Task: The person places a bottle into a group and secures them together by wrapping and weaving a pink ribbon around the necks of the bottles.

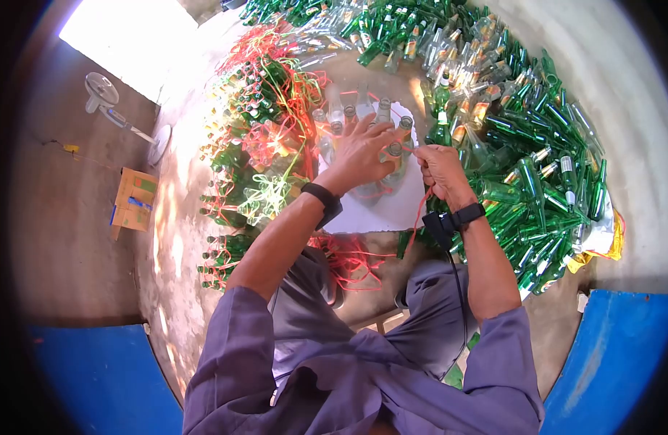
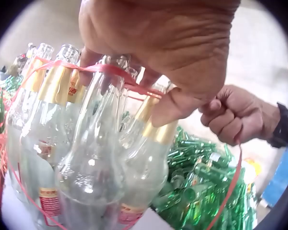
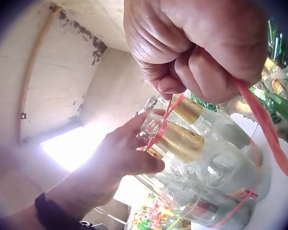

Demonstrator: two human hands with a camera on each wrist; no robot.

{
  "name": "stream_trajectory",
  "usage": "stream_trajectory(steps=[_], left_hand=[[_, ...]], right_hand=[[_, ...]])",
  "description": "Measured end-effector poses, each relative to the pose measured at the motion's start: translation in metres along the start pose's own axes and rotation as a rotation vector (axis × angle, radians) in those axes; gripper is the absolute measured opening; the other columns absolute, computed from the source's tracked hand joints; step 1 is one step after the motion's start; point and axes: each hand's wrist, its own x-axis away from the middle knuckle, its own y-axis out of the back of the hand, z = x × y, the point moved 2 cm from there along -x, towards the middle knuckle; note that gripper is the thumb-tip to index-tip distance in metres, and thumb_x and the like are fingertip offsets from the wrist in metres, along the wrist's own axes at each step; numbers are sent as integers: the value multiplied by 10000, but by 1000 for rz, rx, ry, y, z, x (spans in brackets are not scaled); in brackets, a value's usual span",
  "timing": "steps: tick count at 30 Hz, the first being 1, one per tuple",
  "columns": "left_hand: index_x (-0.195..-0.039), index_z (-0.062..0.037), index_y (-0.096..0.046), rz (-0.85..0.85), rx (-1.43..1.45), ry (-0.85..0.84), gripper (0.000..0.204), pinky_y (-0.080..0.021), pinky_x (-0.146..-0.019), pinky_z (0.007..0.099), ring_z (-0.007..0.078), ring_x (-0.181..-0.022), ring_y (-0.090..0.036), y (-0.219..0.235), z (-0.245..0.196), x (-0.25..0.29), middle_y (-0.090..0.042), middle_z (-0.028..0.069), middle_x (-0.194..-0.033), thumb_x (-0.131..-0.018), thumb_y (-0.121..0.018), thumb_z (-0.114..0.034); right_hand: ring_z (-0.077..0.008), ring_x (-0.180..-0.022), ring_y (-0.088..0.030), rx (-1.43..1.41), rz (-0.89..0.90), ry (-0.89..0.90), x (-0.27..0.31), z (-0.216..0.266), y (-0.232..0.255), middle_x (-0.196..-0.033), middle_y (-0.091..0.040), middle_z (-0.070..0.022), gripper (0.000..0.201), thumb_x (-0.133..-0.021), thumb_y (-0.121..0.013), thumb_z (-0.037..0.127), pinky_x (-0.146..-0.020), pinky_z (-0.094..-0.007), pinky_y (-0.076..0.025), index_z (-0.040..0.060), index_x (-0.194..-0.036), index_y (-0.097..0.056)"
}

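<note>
A cluster of clear glass bottles (image 2: 92,165) with gold neck labels stands upright on a white board (image 1: 359,217). Red plastic twine (image 2: 62,64) runs round their necks, and another strand circles their bodies lower down. My left hand (image 1: 357,152) lies over the bottle tops, fingers spread among the necks and thumb apart, in touch with the glass. Just right of the bottles, my right hand (image 1: 443,170) grips the twine in a fist. One strand stretches taut from that fist to a bottle neck; a loose tail (image 3: 266,127) hangs below it.
Green and clear bottles (image 1: 522,181) lie heaped to the right and at the back. Bundled green bottles (image 1: 229,250) stand to the left, with tangled red twine (image 1: 348,261) near my knees. A fan (image 1: 102,90) and a cardboard box (image 1: 135,199) are farther left.
</note>
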Motion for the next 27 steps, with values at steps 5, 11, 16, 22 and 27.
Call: stream_trajectory(steps=[5,11,16,22,27], left_hand=[[-1234,-302,-673,8,26,-13,462,-227,-1145,610,384,-1400,-389,-10,-9,-4,-639,12,-1323,-794,-672,-163],[-1012,-151,-706,-25,-98,-69,167,-303,-1046,672,325,-1235,-557,-19,-31,-11,-685,29,-1187,-869,-622,-168],[-828,-100,-647,-151,97,-31,88,-389,-857,612,270,-888,-655,-27,-25,-12,-669,27,-878,-886,-598,-142],[-813,-92,-632,-130,103,-18,108,-403,-833,565,309,-860,-652,-27,-22,-11,-658,43,-860,-887,-599,-163],[-791,-92,-627,-147,133,-18,124,-401,-824,535,318,-827,-643,-25,-20,-9,-659,51,-842,-871,-627,-186]], right_hand=[[-33,-421,-297,-128,-3,-6,4,1,-1,-560,-383,71,205,-833,-652,114,-392,-241,-197,81,-680,-520],[-27,-426,-293,-86,26,27,-1,-5,1,-560,-377,89,214,-848,-647,119,-400,-229,-185,84,-677,-524],[-30,-470,-346,-221,110,10,0,-9,2,-603,-432,72,134,-853,-616,91,-415,-221,-235,60,-726,-582],[-128,-655,-555,37,99,181,-32,-57,21,-718,-561,9,160,-822,-604,89,-608,-257,-464,9,-934,-686],[-293,-829,-649,495,89,741,-39,-78,-9,-851,-673,-111,263,-786,-668,164,-779,-367,-530,27,-1010,-684]])
